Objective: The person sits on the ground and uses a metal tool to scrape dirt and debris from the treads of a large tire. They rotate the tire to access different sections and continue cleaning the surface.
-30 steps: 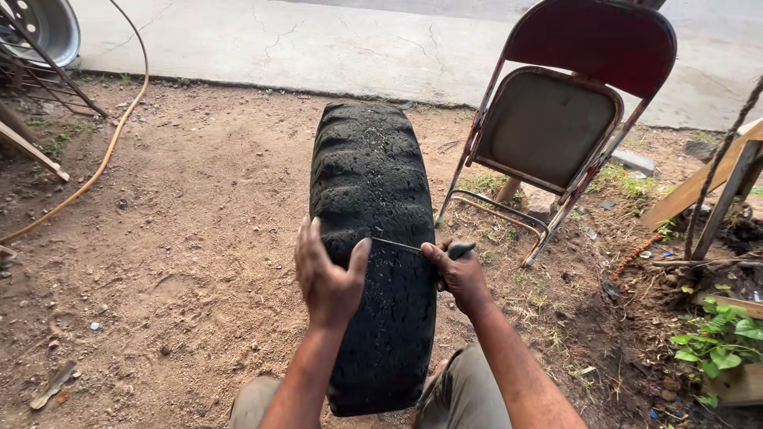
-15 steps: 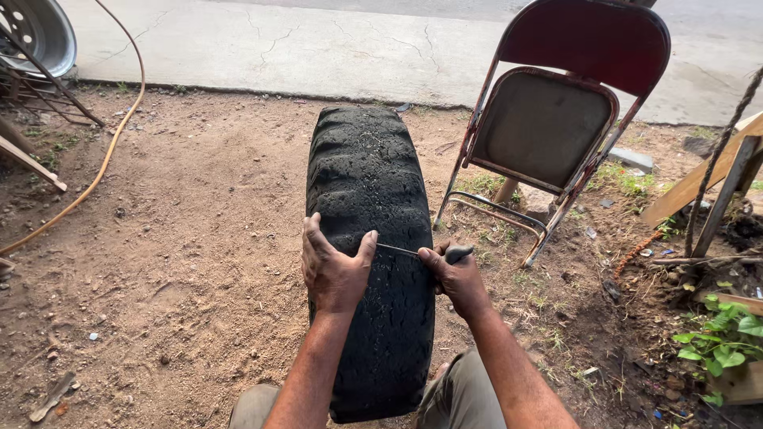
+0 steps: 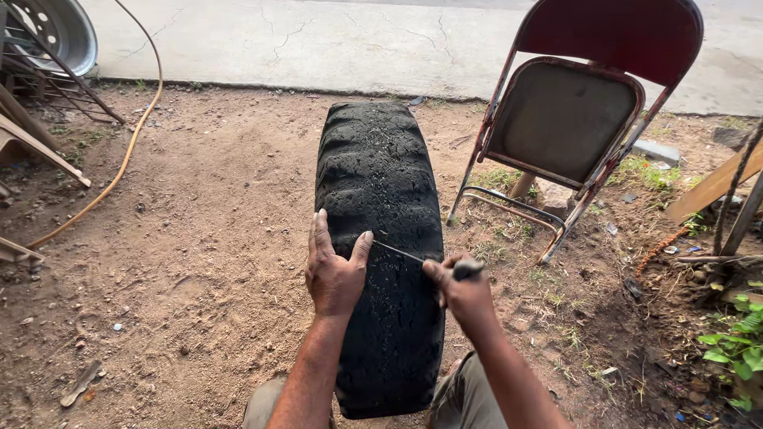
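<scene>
One tyre (image 3: 380, 238) stands upright between the knees. The left hand (image 3: 334, 274) lies flat on its tread, fingers spread; the right hand (image 3: 461, 290) grips one thin tool (image 3: 401, 254), fingers wrapped round the handle (tip against the rubber). Beyond stands one folding chair (image 3: 584, 111).

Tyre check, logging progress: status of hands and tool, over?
Left hand flat on upright tyre. Right hand grips thin tool, tip near left thumb. Folding chair stands clear.
</scene>
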